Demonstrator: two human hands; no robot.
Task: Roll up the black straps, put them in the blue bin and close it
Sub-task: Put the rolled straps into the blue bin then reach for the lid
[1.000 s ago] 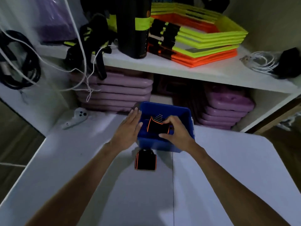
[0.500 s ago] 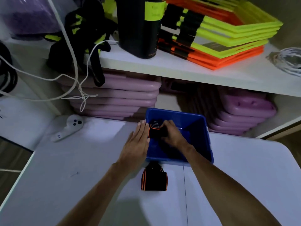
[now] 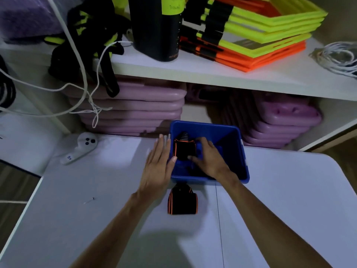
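Straps first: one rolled black strap (image 3: 184, 147) with thin orange edge lines sits inside the blue bin (image 3: 236, 144), against its left wall, with a striped end showing at the top of the roll. The right hand (image 3: 209, 158) reaches down into the bin and its grip is closed on this roll — fingers curled over the right side, thumb at the lower edge. The left hand (image 3: 159, 163) lies flat against the outside of the bin's left wall, fingers straight and together, the thumb hooked over the rim; its grip is apart and holds nothing.

A second rolled strap (image 3: 182, 202), also black with orange lines along both edges, lies on the white surface (image 3: 289, 200) just in front of the bin's near wall, below and between the two hands and touching neither. The bin is a deep blue plastic box, open at the top, standing at the far edge of the surface.

Left of the left hand, well apart, rests a white controller (image 3: 81, 147). Beyond the bin, stacked purple cases (image 3: 139, 111) fill the space under a white shelf (image 3: 212, 74) — on it stand a black cylinder (image 3: 156, 29) and flat yellow and orange frames (image 3: 257, 33).
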